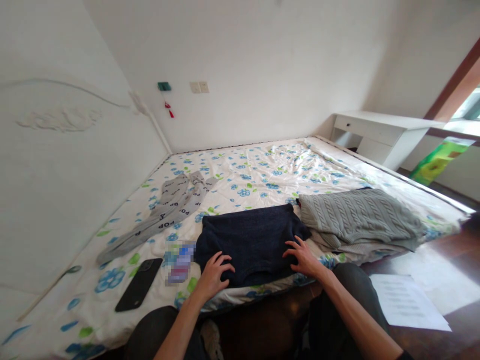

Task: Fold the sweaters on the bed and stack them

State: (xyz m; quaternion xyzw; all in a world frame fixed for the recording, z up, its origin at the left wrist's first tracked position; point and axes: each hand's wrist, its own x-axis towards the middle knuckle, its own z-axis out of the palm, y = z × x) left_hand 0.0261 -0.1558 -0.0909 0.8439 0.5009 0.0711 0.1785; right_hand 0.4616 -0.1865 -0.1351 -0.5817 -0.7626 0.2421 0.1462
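A dark navy knitted top, folded into a rough rectangle, lies at the near edge of the bed. My left hand rests on its lower left part with the fingers spread. On the lower right part lies my right hand, its fingers apart and slightly curved. Neither hand grips the cloth visibly. Just right of the navy top is a stack of folded knitwear with a grey cable-knit sweater uppermost. Grey trousers with black lettering stretch out, loosely creased, on the left.
The bed has a white flowered sheet. A black phone lies on it beside a blurred, pixelated item. To the right, a printed paper sheet lies below the bed edge. A white desk stands at the back right.
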